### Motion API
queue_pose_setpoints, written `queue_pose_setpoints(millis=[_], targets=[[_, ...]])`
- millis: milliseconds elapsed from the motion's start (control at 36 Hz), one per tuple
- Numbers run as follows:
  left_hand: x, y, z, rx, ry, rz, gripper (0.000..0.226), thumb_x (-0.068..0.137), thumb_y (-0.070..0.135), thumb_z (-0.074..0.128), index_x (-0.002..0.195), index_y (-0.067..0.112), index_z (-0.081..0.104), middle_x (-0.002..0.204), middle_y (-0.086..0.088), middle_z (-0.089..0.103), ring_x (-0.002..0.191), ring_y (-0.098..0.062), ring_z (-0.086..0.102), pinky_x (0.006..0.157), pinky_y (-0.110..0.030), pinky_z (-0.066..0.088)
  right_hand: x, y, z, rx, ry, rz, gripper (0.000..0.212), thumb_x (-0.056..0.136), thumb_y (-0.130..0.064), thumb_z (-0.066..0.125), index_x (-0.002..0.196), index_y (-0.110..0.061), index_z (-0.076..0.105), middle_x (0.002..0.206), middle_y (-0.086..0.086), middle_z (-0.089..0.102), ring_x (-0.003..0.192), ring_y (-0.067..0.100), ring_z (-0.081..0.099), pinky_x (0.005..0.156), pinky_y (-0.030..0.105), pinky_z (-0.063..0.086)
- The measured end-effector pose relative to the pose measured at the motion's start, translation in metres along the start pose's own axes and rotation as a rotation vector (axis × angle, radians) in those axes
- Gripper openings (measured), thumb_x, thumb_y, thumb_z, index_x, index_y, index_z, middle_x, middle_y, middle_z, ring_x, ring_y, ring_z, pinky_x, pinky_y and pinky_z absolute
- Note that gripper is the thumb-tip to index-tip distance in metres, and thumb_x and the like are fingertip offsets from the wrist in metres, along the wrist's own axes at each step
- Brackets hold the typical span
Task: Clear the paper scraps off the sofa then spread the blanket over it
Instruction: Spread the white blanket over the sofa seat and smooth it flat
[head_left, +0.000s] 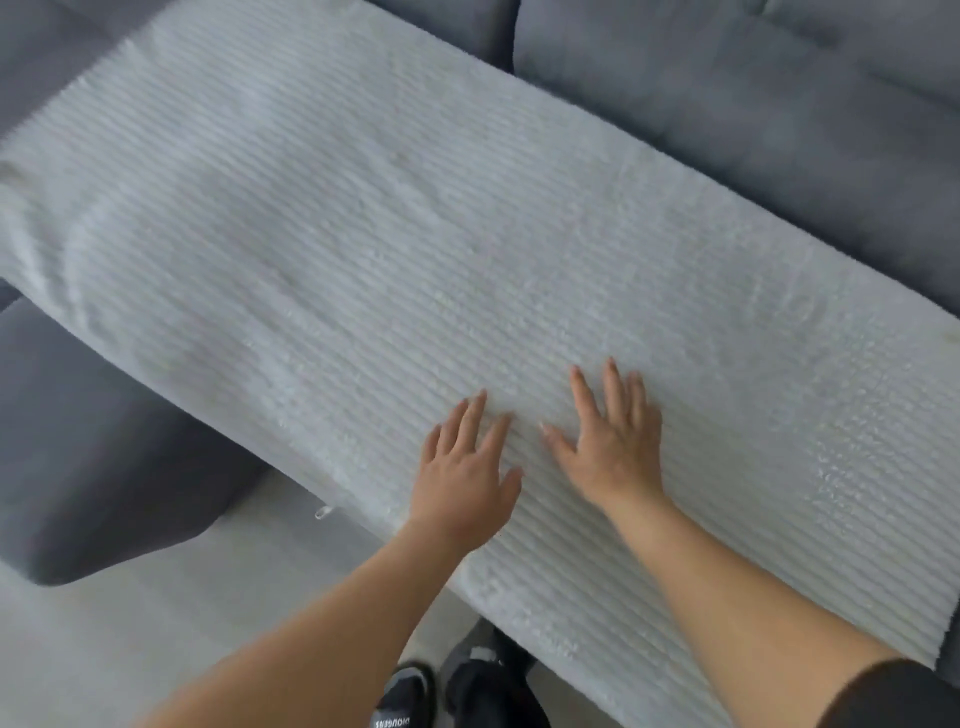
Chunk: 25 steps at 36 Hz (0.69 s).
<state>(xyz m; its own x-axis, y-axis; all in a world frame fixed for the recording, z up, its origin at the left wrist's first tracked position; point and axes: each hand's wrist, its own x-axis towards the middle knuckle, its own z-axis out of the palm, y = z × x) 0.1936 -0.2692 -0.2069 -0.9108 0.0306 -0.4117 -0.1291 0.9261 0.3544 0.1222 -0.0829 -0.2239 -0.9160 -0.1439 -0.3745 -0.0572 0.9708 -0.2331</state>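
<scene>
Resting flat, fingers spread: left hand (465, 478), right hand (610, 441) | pressing white ribbed plush blanket (415, 234) | covering grey fabric sofa (779, 104)

A single head-worn camera looks forward and steeply down, close over the sofa (779, 104). The wide view reaches from the backrest to the floor (130, 649) by the person's feet.

My blanket (415, 249) is white, ribbed in fine parallel lines. The sofa (779, 104) under it is plain dark grey. The floor (156, 649) is pale grey, my shoes (405, 701) black with white lettering, my sleeve (893, 696) black.
</scene>
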Motion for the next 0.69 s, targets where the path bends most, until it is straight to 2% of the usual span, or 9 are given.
queue_pose_setpoints(millis=[83, 167, 278, 333, 389, 445, 500, 583, 695], targets=[[0.021, 0.0, 0.0, 0.015, -0.015, -0.097, 0.078, 0.096, 0.07, 0.021, 0.159, 0.038, -0.011, 0.165, 0.008, -0.03, 0.15, -0.019, -0.034, 0.121, -0.052, -0.017, 0.005, -0.004, 0.008, -0.06, -0.023, -0.025, 0.086, 0.088, -0.081, 0.031, 0.16, -0.04, 0.01, 0.171, 0.005, 0.0, 0.155, 0.039, -0.004, 0.117, 0.069, 0.009], [0.025, -0.01, 0.002, 0.012, -0.052, -0.175, 0.08, 0.097, 0.071, 0.022, 0.157, 0.038, -0.02, 0.161, 0.01, -0.038, 0.145, -0.015, -0.042, 0.12, -0.055, -0.021, 0.005, -0.01, 0.006, -0.074, -0.025, -0.031, 0.085, 0.088, -0.078, 0.031, 0.16, -0.035, 0.02, 0.17, 0.01, 0.011, 0.154, 0.043, 0.003, 0.116, 0.072, 0.012], [0.018, -0.019, -0.002, 0.023, -0.085, -0.128, 0.079, 0.099, 0.067, 0.026, 0.157, 0.039, -0.019, 0.162, 0.009, -0.037, 0.142, -0.012, -0.046, 0.122, -0.055, -0.015, 0.008, -0.016, -0.007, -0.091, -0.1, 0.0, 0.084, 0.086, -0.076, 0.042, 0.158, -0.035, 0.026, 0.168, 0.01, 0.018, 0.153, 0.041, 0.008, 0.115, 0.069, 0.017], [0.02, -0.023, -0.005, 0.016, -0.087, -0.123, 0.076, 0.099, 0.064, 0.027, 0.159, 0.038, -0.011, 0.166, 0.008, -0.029, 0.143, -0.012, -0.044, 0.122, -0.052, -0.018, 0.016, -0.021, -0.018, -0.092, -0.054, -0.017, 0.077, 0.083, -0.072, 0.048, 0.148, -0.029, 0.046, 0.158, 0.016, 0.036, 0.146, 0.042, 0.026, 0.109, 0.067, 0.03], [0.03, -0.028, -0.013, 0.003, -0.054, -0.133, 0.072, 0.1, 0.061, 0.024, 0.16, 0.035, -0.004, 0.169, 0.006, -0.021, 0.145, -0.012, -0.039, 0.121, -0.049, -0.02, 0.035, -0.027, -0.033, -0.077, 0.025, -0.11, 0.07, 0.082, -0.065, 0.048, 0.134, -0.02, 0.06, 0.145, 0.018, 0.05, 0.133, 0.042, 0.044, 0.1, 0.061, 0.044], [0.049, -0.035, -0.025, -0.031, 0.004, -0.155, 0.071, 0.1, 0.06, 0.022, 0.161, 0.032, -0.001, 0.17, 0.004, -0.018, 0.149, -0.013, -0.033, 0.122, -0.046, -0.017, 0.064, -0.035, -0.048, -0.066, 0.054, -0.229, 0.068, 0.084, -0.058, 0.048, 0.138, -0.016, 0.057, 0.148, 0.019, 0.049, 0.132, 0.042, 0.046, 0.097, 0.056, 0.049], [0.073, -0.043, -0.04, -0.062, 0.054, -0.152, 0.071, 0.101, 0.061, 0.019, 0.162, 0.03, -0.001, 0.17, 0.004, -0.017, 0.152, -0.015, -0.028, 0.125, -0.046, -0.014, 0.091, -0.045, -0.062, -0.093, 0.047, -0.342, 0.069, 0.089, -0.052, 0.053, 0.149, -0.02, 0.047, 0.156, 0.015, 0.042, 0.14, 0.039, 0.04, 0.103, 0.054, 0.045], [0.118, -0.053, -0.058, -0.062, 0.094, -0.061, 0.071, 0.104, 0.06, 0.02, 0.163, 0.026, 0.002, 0.171, 0.002, -0.011, 0.155, -0.017, -0.02, 0.126, -0.047, -0.008, 0.14, -0.065, -0.07, -0.165, 0.037, -0.568, 0.069, 0.093, -0.046, 0.059, 0.155, -0.022, 0.04, 0.161, 0.012, 0.037, 0.148, 0.036, 0.034, 0.112, 0.053, 0.039], [0.166, -0.061, -0.071, -0.089, 0.155, 0.083, 0.063, 0.106, 0.047, 0.026, 0.163, 0.024, 0.014, 0.171, 0.002, 0.008, 0.156, -0.015, -0.006, 0.128, -0.046, 0.001, 0.193, -0.096, -0.06, -0.259, -0.04, -0.805, 0.063, 0.097, -0.043, 0.038, 0.156, -0.02, 0.039, 0.162, 0.005, 0.037, 0.151, 0.031, 0.03, 0.119, 0.052, 0.03]])
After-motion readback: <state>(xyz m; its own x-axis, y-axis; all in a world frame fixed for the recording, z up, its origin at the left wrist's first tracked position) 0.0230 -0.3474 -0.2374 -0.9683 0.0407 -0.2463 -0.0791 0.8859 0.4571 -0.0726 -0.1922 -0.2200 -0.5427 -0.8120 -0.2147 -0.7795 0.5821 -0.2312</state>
